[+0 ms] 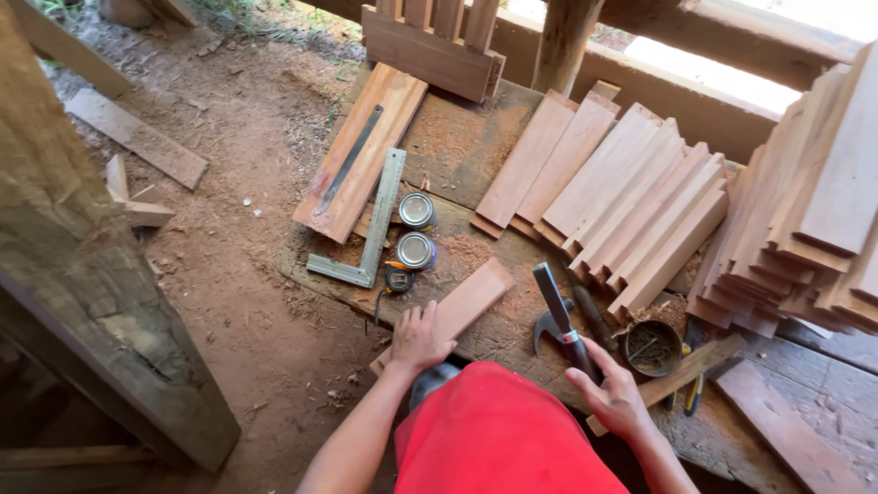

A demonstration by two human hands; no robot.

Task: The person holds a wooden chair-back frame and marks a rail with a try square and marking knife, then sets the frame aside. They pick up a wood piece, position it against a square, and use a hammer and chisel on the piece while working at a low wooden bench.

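My left hand (419,337) rests flat, fingers spread, on the near end of a short reddish wooden board (462,305) that lies on the workbench (476,146). My right hand (611,393) lies at the bench's near edge, its fingers touching the handle of a claw hammer (560,322) that lies flat on the bench. I cannot tell if the fingers close around the handle. A dark chisel-like tool (593,316) lies just right of the hammer. My red clothing fills the bottom centre.
Two metal cans (417,230), a tape measure (398,279), a steel square (370,224) and a file (346,160) on a plank sit left of centre. Cut boards (631,201) fan out at right beside a tall stack (814,210). A nail tin (651,348) stands near my right hand. A timber post (82,274) is at left.
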